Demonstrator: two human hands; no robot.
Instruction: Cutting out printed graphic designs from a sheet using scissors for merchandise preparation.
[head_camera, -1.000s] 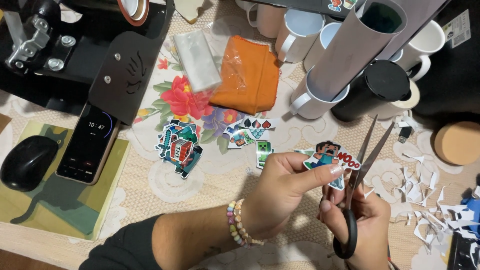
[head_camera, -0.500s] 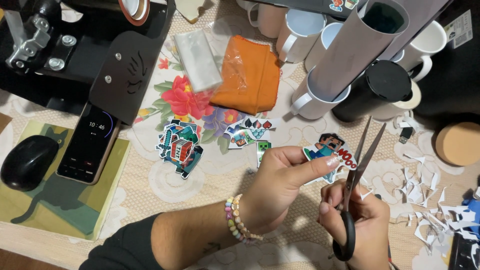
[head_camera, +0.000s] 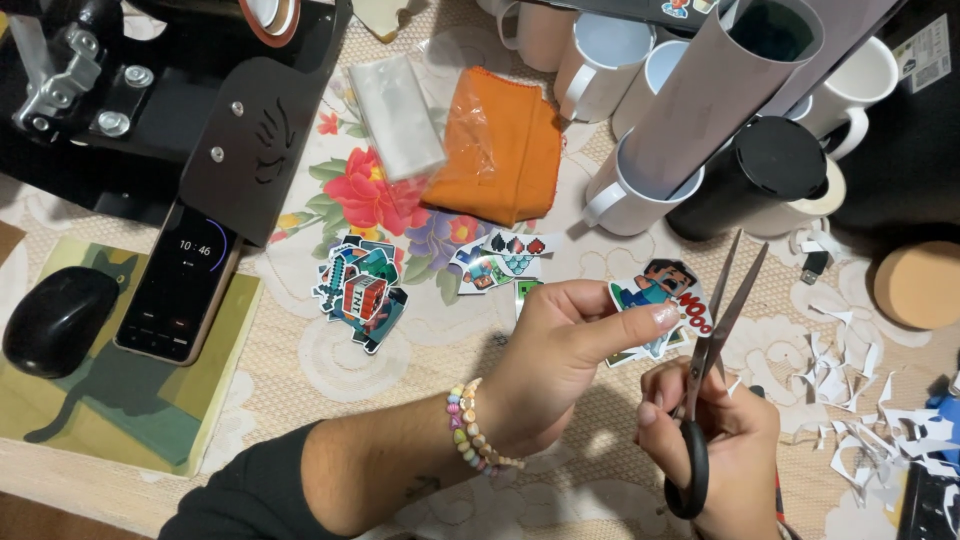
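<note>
Phone (head_camera: 182, 282) lies right of mouse (head_camera: 58, 318); sticker pile (head_camera: 360, 290) right of phone; cloth (head_camera: 503, 145) behind pile; mugs (head_camera: 640, 190) right of cloth.

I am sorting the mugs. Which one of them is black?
The black mug with a black lid, right of the white mug holding the grey rolled tube; all others are white or pale.

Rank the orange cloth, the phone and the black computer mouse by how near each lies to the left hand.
From the left hand:
1. Orange cloth, above it, nearest.
2. Phone, well to its left, beside the black machine.
3. Black computer mouse, at the far left edge on the green mat, farthest.
</note>
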